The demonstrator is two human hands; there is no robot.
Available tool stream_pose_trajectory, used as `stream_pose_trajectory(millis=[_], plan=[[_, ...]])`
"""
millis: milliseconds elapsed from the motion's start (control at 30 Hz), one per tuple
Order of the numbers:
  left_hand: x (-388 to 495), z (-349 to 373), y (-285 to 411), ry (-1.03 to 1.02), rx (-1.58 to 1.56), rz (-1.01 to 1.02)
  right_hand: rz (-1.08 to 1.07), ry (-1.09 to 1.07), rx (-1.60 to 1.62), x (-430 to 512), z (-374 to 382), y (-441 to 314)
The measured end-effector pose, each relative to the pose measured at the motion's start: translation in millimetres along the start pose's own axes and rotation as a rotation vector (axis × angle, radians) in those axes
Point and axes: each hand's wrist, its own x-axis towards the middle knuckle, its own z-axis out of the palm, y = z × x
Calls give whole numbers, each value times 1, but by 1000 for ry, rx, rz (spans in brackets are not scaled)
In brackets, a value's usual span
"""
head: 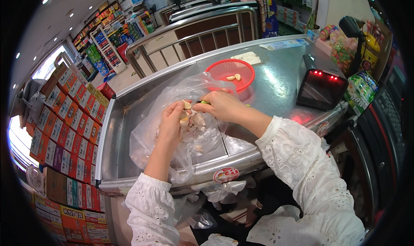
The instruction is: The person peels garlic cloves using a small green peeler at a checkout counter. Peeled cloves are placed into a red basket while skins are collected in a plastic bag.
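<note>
Between the fingers of my left hand (173, 116) are garlic cloves (187, 105), held over an open clear plastic bag (145, 132). My right hand (223, 106) grips a small knife (205, 102) with a green handle, its tip close to the upper clove; most of the knife is hidden by my fingers. Papery garlic skins (195, 124) and loose pieces lie inside the bag below both hands. Just beyond my right hand a red plastic colander (212, 66) stands on the metal counter, holding peeled garlic cloves (234, 77).
The bag lies partly in a recessed section (121, 116) of the steel checkout counter (275, 65). To the right stand a black scanner (321, 84) with red lights and a green packet (361, 89). Stacked cartons (64, 116) border the left side; a metal railing (194, 23) runs behind.
</note>
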Motion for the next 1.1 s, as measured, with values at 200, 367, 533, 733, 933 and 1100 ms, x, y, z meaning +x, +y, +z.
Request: stream_pose_trajectory(millis=[200,367,533,733,933,1100], plan=[[2,2,0,43,40,21,4,40,-46,0,3,4],[1,1,-1,58,82,32,-32,109,-74,0,3,4],[1,1,-1,68,120,53,16,112,-38,-1,0,-2],[1,3,-3,15,184,102,-57,201,2,4,8,8],[1,5,-2,22,155,76,-142,235,90,6,11,10],[2,5,-4,28,200,121,-205,228,149,10,17,17]])
